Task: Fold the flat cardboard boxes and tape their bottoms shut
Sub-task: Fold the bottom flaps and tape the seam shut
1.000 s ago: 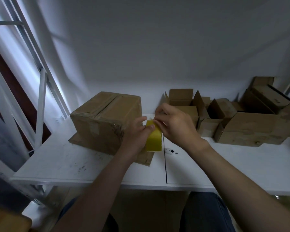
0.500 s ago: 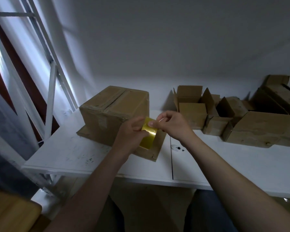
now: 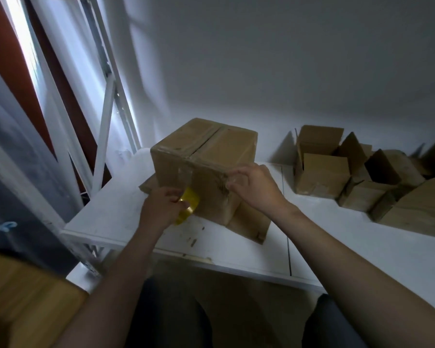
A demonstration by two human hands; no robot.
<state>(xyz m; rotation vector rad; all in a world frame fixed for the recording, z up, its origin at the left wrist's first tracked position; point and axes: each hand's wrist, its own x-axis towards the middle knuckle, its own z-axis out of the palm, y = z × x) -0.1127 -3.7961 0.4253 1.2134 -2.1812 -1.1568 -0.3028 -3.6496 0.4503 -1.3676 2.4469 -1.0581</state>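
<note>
Here, tape roll (image 3: pixel 188 206) in left hand (image 3: pixel 161 205)

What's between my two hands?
Head view: the near side of the cardboard box shows between the left hand, gripping the tape roll, and the right hand; any stretched tape is too faint.

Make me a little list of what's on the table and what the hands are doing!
big box: closed box on flat cardboard on the white table
left: left hand grips the yellow tape roll by the box front
right: right hand pinches what looks like the tape end at the box's corner
beside: small open boxes on the right
</note>
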